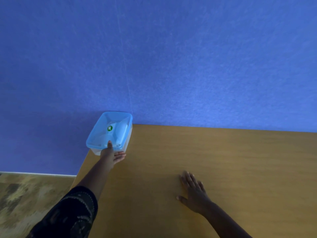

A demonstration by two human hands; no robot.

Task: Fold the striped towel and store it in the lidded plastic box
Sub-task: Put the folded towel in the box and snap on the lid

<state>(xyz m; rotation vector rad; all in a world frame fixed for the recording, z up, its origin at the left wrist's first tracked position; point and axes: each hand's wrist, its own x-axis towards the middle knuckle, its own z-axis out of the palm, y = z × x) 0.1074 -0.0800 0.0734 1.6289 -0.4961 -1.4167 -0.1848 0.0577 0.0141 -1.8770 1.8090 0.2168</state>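
While the left hand (112, 155) grips the near end of the lidded plastic box (109, 132), thumb pressed on the blue lid (103, 134) and fingers underneath, the box sits at the far left corner of the wooden bench (223, 160), partly overhanging the corner and close to the blue wall (171, 57). A pale folded shape shows faintly through the translucent lid; whether it is the striped towel cannot be told. A green round sticker (110, 128) marks the lid's middle. The right hand (193, 191) lies flat and released on the bench, fingers spread, well apart from the box. A dark patterned sleeve (72, 213) covers the left upper arm. Mottled floor (25, 194) shows at lower left.
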